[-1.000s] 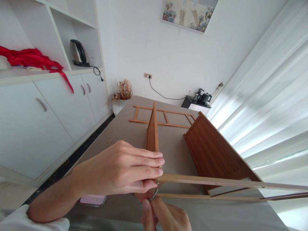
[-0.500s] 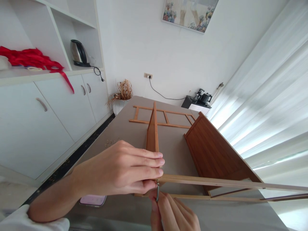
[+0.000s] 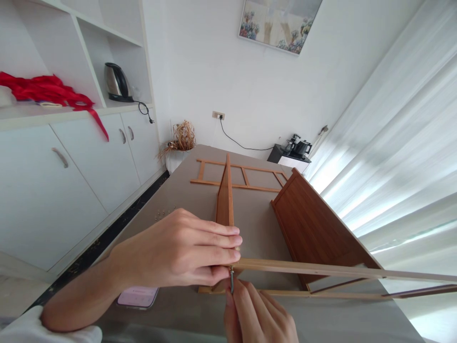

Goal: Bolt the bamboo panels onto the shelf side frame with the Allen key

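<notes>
My left hand reaches across from the left, its fingers closed over the near end of an upright wooden board, where it meets the corner of a wooden ladder-like frame. Just below those fingertips, my right hand pinches a thin metal hex key. The tip of the key is at a small screw in the frame's corner; the lower part is hidden by the fingers. A wider brown panel stands on edge at the right, near the frame.
A second ladder-like frame lies flat at the table's far side. Small metal fittings are scattered left of the board. A phone lies by my left forearm. White cabinets line the left; a curtain hangs right.
The hex key and the right fingers have turned slightly at the screw. My left hand keeps its hold on the board, and the view has shifted a little.
</notes>
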The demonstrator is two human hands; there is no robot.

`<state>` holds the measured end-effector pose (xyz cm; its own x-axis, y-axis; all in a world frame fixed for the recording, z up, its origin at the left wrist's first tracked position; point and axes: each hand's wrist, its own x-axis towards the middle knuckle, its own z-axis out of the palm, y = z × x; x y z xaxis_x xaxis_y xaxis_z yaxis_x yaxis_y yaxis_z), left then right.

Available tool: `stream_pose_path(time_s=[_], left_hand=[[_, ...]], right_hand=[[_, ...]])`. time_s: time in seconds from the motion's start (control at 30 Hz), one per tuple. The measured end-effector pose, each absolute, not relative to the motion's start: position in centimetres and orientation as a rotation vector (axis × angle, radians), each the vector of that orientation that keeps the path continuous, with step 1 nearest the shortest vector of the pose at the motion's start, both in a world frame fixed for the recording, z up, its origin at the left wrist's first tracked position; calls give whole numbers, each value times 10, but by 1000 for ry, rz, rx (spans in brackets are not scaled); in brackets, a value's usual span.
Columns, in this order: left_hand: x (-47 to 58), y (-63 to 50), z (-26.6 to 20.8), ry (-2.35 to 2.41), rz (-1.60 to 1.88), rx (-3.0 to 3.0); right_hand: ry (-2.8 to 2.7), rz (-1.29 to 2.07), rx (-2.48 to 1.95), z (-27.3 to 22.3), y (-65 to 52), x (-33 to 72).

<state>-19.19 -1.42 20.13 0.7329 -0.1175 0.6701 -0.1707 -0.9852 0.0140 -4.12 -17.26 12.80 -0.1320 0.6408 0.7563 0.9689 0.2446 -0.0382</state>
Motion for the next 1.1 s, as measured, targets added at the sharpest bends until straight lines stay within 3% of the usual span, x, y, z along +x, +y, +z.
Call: stream_pose_path(time_s=[0.27, 0.5, 0.73, 1.1], left_hand=[[-191, -15, 201, -252, 1129, 2830], [-191, -14, 201, -267, 1113, 2832], [-191, -12, 202, -279, 1098, 2821], [-187, -5, 202, -319, 1066, 2746]], right_hand=[[-1635, -766, -1458, 116, -165, -48], [-1795, -702, -1512, 123, -171, -43], [-1588, -920, -1504, 116, -163, -50], [-1837, -688, -1602, 133, -180, -47]])
